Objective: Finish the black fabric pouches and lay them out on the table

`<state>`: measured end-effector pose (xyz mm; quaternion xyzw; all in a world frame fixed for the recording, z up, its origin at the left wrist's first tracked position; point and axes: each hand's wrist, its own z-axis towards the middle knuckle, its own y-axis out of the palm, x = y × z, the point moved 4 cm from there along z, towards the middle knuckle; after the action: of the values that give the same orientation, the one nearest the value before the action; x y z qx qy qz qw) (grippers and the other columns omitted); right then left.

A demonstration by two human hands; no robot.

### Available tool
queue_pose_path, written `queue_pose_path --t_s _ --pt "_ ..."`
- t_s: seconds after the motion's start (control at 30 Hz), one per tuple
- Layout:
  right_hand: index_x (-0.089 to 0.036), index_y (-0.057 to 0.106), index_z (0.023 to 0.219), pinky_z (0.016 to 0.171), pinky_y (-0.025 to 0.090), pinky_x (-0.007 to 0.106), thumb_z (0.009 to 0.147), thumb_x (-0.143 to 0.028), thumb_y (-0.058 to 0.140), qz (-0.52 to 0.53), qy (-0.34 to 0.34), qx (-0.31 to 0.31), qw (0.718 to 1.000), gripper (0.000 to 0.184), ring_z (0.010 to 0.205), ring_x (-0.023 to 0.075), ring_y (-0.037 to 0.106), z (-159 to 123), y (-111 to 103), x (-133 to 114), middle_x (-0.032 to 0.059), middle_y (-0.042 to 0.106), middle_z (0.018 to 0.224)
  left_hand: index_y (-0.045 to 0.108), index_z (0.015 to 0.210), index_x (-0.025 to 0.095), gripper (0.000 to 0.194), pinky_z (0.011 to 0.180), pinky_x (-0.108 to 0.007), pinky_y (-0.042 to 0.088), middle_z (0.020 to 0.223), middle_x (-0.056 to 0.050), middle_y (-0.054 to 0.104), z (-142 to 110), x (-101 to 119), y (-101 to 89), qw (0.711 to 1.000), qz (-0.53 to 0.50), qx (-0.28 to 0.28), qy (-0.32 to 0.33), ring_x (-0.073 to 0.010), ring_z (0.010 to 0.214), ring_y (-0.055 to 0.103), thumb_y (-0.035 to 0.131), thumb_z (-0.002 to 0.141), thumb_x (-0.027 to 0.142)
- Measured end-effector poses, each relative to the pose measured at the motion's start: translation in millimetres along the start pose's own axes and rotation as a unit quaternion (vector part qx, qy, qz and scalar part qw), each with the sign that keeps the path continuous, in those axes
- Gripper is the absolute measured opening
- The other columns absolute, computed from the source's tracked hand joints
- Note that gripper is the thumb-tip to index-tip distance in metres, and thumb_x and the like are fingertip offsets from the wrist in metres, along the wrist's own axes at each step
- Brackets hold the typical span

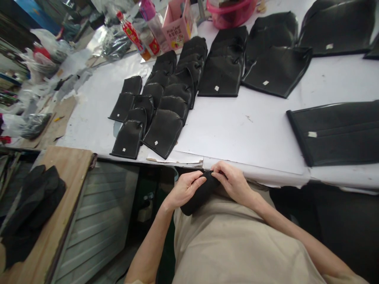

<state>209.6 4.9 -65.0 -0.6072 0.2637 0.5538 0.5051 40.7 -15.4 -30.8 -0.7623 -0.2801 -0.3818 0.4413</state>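
The left hand is gripping a soft, black, pouch-like piece at its upper edge, thumb uppermost and fingers curled closed. The right hand is pinching the upper corner with thumb and forefinger, nearly closed. The piece is hanging between the person's beige garment and the near edge of the white, paper-covered surface. Overlapping black flat pieces with small white labels are lying beyond. For good control, the left hand should be steadying the body while the right fingertips are working evenly along the edge, without stretching or creasing the material.
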Motion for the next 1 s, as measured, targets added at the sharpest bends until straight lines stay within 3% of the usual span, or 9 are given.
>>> queue_pose_path --t_s 0.17,0.3,0.43,0.53,0.77,1.0 --pt "-0.023 0.048 0.081 0.067 0.043 0.030 0.095 -0.025 0.050 -0.007 -0.004 -0.018 1.000 0.015 0.072 0.0178 0.055 2 3 -3 0.0028 0.060 0.079 0.058 0.077 0.016 0.032 0.062 -0.023 0.036 0.071 0.001 0.051 7 10 -4.7 1.000 -0.004 0.001 -0.012 -0.0127 0.067 0.045 0.052 0.093 0.043" --pt "-0.021 0.050 0.079 0.062 0.040 0.027 0.092 -0.021 0.051 -0.001 -0.010 -0.021 1.000 0.013 0.065 0.0154 0.051 7 3 -8 0.0009 0.059 0.074 0.055 0.069 0.015 0.035 0.058 -0.022 0.032 0.065 0.003 0.046 12 16 -6.9 1.000 0.001 0.010 -0.013 -0.0107 0.063 0.040 0.060 0.087 0.044" --pt "-0.020 0.055 0.075 0.062 0.041 0.026 0.092 -0.029 0.058 0.069 0.027 -0.070 0.995 0.020 0.065 0.0143 0.053 10 2 -2 -0.0006 0.059 0.070 0.050 0.065 0.015 0.038 0.053 -0.020 0.029 0.062 0.004 0.041 7 11 -10.9 0.995 -0.088 -0.014 -0.041 -0.0084 0.058 0.035 0.062 0.086 0.044" --pt "-0.019 0.059 0.078 0.070 0.044 0.027 0.088 -0.032 0.065 0.115 0.016 -0.101 0.988 0.017 0.074 0.0154 0.057 8 4 3 0.0002 0.063 0.078 0.048 0.068 0.015 0.038 0.050 -0.020 0.028 0.061 0.004 0.041 -2 1 -18.5 0.982 -0.168 0.001 -0.089 -0.0076 0.055 0.035 0.060 0.086 0.046" --pt "-0.020 0.060 0.088 0.077 0.048 0.030 0.083 -0.028 0.071 0.171 0.023 -0.066 0.983 0.015 0.081 0.0170 0.058 11 12 3 0.0018 0.064 0.087 0.052 0.070 0.014 0.035 0.050 -0.020 0.028 0.064 0.003 0.041 -15 -11 -27.5 0.981 -0.158 0.041 -0.102 -0.0076 0.056 0.034 0.059 0.087 0.044" --pt "-0.021 0.060 0.095 0.078 0.051 0.032 0.082 -0.026 0.071 0.159 0.031 -0.072 0.984 0.018 0.082 0.0173 0.059 10 14 4 0.0017 0.064 0.088 0.052 0.072 0.015 0.033 0.051 -0.021 0.029 0.064 0.003 0.040 -19 -16 -28.7 0.982 -0.143 0.074 -0.096 -0.0089 0.058 0.034 0.053 0.090 0.043"
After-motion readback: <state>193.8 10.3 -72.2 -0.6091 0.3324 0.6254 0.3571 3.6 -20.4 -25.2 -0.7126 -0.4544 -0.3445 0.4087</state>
